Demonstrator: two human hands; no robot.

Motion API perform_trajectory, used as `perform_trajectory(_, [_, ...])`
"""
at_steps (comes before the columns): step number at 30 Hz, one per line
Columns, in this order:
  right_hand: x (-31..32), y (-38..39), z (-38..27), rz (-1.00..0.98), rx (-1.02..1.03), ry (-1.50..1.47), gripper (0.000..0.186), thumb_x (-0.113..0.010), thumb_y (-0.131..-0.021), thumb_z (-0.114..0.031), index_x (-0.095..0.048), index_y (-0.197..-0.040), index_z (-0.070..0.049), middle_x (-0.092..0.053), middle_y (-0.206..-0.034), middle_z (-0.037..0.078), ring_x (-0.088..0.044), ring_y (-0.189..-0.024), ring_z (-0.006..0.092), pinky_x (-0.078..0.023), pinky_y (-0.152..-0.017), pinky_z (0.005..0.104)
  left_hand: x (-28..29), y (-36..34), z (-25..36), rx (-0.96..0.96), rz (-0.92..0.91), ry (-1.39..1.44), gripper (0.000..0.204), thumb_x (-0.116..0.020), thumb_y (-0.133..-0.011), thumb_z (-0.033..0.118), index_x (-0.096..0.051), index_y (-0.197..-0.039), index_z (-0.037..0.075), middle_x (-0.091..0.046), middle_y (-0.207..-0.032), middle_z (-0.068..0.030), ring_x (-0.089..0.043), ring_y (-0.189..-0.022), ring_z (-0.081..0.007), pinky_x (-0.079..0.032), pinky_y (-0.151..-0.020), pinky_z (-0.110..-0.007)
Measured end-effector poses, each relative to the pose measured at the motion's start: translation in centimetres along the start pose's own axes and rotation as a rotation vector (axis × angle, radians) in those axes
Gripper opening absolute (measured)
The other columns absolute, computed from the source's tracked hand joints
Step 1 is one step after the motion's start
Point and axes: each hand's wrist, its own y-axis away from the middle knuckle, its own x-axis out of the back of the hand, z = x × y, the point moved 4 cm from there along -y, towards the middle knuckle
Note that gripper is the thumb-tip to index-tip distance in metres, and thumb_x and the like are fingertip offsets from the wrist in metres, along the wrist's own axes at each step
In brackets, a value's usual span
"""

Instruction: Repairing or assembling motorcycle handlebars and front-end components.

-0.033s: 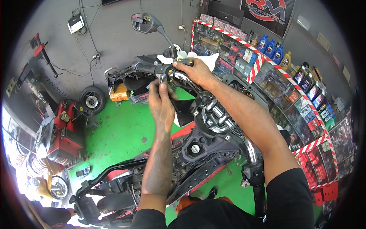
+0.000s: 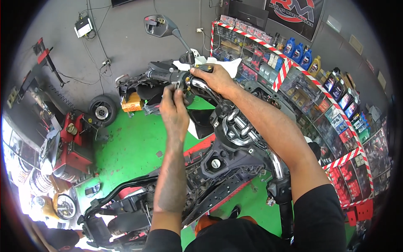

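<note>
A stripped-down scooter stands below me, its handlebar [image 2: 201, 86] bare and silver near the middle. My left hand [image 2: 174, 111] is closed, fingertips pinching at a small silver metal piece [image 2: 178, 85] under the black switch housing [image 2: 178, 76]. On the far side of that housing, my right hand [image 2: 216, 80] is closed around a black-and-yellow piece [image 2: 205, 68] beside the bar. Its thumb presses near the housing's edge, and the other fingers are partly hidden. A mirror [image 2: 161, 26] rises on its stalk above the housing.
The other grip [image 2: 286, 218] lies near my right elbow. A glass display counter [image 2: 289, 90] edged in red-and-white tape runs along the right, with oil bottles [image 2: 298, 52] on top. A loose wheel [image 2: 102, 111] and a red machine [image 2: 73, 147] stand at left on the green floor [image 2: 126, 143].
My left hand has shifted slightly left, and its fingers have moved at the silver piece. The right hand stays in place at the bar.
</note>
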Motion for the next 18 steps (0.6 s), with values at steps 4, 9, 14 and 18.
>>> perform_trajectory(4, [-1.0,-0.1,-0.5,-0.018,-0.023,0.06,0.046,-0.075,-0.088,-0.046,-0.074,-0.103,-0.002,-0.074,-0.089,0.007,-0.068,-0.079,0.0138,-0.053,-0.072,0.0298,2.3,-4.3,-1.6,-0.571,-0.14,-0.305,0.015,-0.063,-0.095,0.012,-0.06,-0.107,0.003,-0.064,-0.091,-0.0129,-0.063,-0.078,-0.0288,-0.051,-0.069,-0.04])
perform_trajectory(9, [-0.6,0.2,-0.5,0.021,0.019,0.071,0.046,-0.075,-0.088,-0.046,-0.075,-0.102,-0.002,-0.075,-0.091,0.008,-0.069,-0.082,0.015,-0.054,-0.075,0.0301,2.4,-5.8,0.0,-0.802,-0.532,-0.687,0.022,-0.07,-0.085,0.014,-0.064,-0.106,0.008,-0.063,-0.095,-0.0093,-0.062,-0.088,-0.03,-0.051,-0.078,-0.042])
perform_trajectory(14, [-0.4,0.2,-0.6,0.021,0.017,0.105,0.047,-0.075,-0.088,-0.046,-0.075,-0.106,-0.003,-0.075,-0.095,0.01,-0.07,-0.085,0.0169,-0.054,-0.079,0.0314,2.8,-7.9,1.3,-1.083,-0.552,-0.816,0.027,-0.07,-0.081,0.02,-0.064,-0.107,0.015,-0.061,-0.09,-0.0015,-0.062,-0.089,-0.022,-0.05,-0.081,-0.037])
perform_trajectory(18, [0.0,-0.2,0.3,0.058,-0.027,0.136,0.061,-0.076,-0.08,-0.055,-0.074,-0.105,0.001,-0.075,-0.099,0.016,-0.072,-0.096,0.027,-0.055,-0.087,0.0351,2.7,-8.5,1.1,-1.149,-0.591,-0.812,0.03,-0.071,-0.079,0.019,-0.064,-0.108,0.016,-0.06,-0.092,-0.0006,-0.061,-0.093,-0.0214,-0.051,-0.085,-0.037])
